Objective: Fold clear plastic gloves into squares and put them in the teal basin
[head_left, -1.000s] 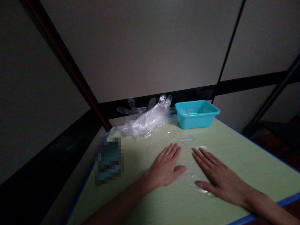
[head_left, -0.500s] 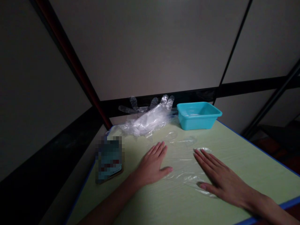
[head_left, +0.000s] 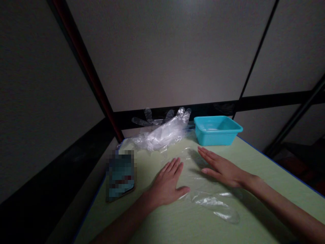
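Note:
A clear plastic glove lies spread on the pale green table, its thin film hard to see against the top. My left hand rests flat at its left edge, fingers stretched out and thumb apart. Over the far part of the glove is my right hand, open, with the fingers straight and a shadow beneath them; it looks raised off the surface. Neither hand grips anything.
Behind the hands, a pile of clear plastic gloves leans at the table's back edge. A turquoise plastic basin stands at the back right. On the left lies a blurred-out flat object. Wall panels rise behind the table.
My right hand has lifted off the glove's near right part and moved forward and left over its far part. My left hand has stayed in place on the table.

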`<state>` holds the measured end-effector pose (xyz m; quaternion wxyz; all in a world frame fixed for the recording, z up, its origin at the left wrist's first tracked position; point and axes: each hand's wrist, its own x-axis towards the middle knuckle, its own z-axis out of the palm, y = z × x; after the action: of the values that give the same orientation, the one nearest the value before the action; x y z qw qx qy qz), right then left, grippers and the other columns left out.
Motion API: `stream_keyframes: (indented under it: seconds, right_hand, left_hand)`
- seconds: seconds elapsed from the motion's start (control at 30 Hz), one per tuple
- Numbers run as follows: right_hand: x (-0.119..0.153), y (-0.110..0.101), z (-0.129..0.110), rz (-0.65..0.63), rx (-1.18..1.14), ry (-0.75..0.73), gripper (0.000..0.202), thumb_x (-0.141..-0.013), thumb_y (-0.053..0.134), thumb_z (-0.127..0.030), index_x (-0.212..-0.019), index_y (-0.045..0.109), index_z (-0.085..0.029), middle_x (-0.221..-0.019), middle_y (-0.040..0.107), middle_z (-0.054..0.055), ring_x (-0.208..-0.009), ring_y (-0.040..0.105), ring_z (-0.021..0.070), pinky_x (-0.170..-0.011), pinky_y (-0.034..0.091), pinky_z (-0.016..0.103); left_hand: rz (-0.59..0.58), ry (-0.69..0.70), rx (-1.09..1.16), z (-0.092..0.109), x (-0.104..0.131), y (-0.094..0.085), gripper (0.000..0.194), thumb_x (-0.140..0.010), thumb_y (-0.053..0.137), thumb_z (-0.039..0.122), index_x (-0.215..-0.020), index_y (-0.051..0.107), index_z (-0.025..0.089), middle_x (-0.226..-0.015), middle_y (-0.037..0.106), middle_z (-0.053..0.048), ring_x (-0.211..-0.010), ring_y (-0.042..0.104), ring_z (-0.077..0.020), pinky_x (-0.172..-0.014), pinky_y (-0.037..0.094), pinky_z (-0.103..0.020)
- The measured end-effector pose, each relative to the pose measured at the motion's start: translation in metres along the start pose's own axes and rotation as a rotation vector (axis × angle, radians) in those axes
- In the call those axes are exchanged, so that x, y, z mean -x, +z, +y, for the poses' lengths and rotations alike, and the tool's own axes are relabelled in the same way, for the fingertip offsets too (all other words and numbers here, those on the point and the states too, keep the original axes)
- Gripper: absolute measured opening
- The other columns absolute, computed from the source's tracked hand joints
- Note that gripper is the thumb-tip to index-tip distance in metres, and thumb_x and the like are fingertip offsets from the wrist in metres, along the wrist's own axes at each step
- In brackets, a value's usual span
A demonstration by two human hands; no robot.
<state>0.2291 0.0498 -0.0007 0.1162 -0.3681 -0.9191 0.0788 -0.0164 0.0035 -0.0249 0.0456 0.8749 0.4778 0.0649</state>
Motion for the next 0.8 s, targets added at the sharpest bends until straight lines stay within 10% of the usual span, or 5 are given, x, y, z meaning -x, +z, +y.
stream_keyframes:
  seconds: [0.2,0.8]
  right_hand:
    - [-0.059,0.024,0.007,-0.084,0.007,-0.099,0.069,-0.085,0.023,-0.054,-0.134,0.019,-0.005,-0.140,0.014,0.014,-0.128,0.013,0.0220,-0.105,0.016,0.038]
    - [-0.057,0.042,0.023,0.000,-0.033,-0.084,0.066,-0.084,0.028,-0.055,-0.135,0.020,-0.015,-0.139,0.018,0.010,-0.127,0.018,0.0234,-0.104,0.018,0.042]
  left_hand:
    - [-0.019,-0.005,-0.010,0.000,0.000,-0.001,0.076,-0.076,0.040,0.058,-0.134,0.019,0.013,-0.142,0.009,-0.010,-0.130,0.006,-0.0225,-0.105,0.011,-0.036]
    - [-0.160,-0.002,0.346,-0.027,-0.005,-0.025,0.056,-0.084,0.037,0.044,-0.133,0.025,0.020,-0.139,0.017,-0.007,-0.128,0.015,-0.0189,-0.103,0.018,-0.037]
